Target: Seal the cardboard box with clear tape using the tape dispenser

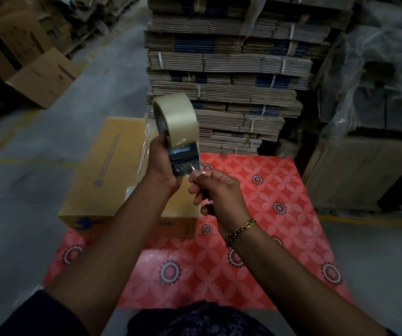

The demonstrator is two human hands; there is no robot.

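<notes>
I find no writing that I can read. The cardboard box point(112, 170) carries a blue printed figure on its near side face and a long pale printed mark with a round emblem on its top, both too blurred to read. The open cartons point(25, 59) at upper left show dark stripes and small marks, also illegible.

My left hand point(159, 163) is clenched around the handle of the tape dispenser point(179, 154), holding it raised above the box's right end, with the roll of clear tape point(174, 117) uppermost and the dark cutter end pointing towards my right hand. My right hand point(215, 192) pinches the loose end of tape point(195, 171) between fingertips just beside the cutter; the strip is clear and hard to trace. A gold chain bracelet point(240, 230) sits on the right wrist.

The box lies closed on the floor, its near end resting on a red patterned mat point(267, 190), below and to the left of both hands and apart from them. Clear film glints along its right edge. Bundled flat cardboard sheets point(231, 69) are stacked behind it.
</notes>
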